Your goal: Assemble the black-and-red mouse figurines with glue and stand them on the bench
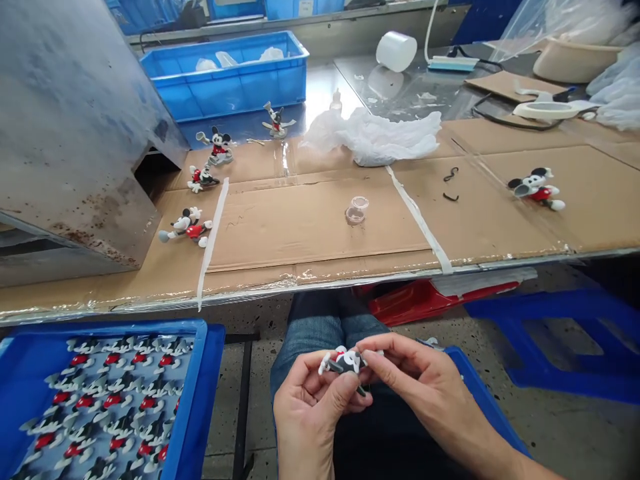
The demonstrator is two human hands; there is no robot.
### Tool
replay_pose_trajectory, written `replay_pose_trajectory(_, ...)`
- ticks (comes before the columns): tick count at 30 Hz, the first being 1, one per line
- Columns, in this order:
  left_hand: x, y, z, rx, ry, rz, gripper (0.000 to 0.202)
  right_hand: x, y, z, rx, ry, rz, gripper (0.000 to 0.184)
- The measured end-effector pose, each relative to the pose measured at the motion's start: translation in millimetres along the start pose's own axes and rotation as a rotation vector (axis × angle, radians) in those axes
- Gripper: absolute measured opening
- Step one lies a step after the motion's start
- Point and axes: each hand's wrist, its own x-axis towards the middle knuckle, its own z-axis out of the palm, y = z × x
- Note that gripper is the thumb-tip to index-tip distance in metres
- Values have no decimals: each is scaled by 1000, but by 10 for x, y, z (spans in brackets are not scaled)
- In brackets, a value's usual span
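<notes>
Above my lap, a small black, white and red mouse figurine (349,361) is held between my two hands. My left hand (316,407) wraps its fingers and thumb round the body, covering much of it. On the other side, my right hand (425,380) pinches the figurine's right end between thumb and fingers. Both hands are below the front edge of the cardboard-covered table (310,233). A similar mouse figurine (188,227) lies on the table at the left, and another figurine (539,189) lies at the right.
A blue tray (201,360) with rows of figurines stands low at the left. On the cardboard are a small clear cup (357,211), a crumpled white plastic bag (395,137) and black curled pieces (451,175). A blue bin (230,87) is behind; a metal housing (75,133) borders the left.
</notes>
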Motion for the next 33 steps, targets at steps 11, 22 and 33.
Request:
replay_pose_trajectory(11,35,-163,-248,329,-66,351,31,-26,-72,-23,85,-164,162,24)
replay_pose_trajectory(22,-44,-283,-260,479,-114,703,25,42,-41,-151,-134,-218,8,22)
replay_pose_trajectory(33,-134,-237,-191,411,-34,507,22,62,-118,-167,-152,-303,81,19)
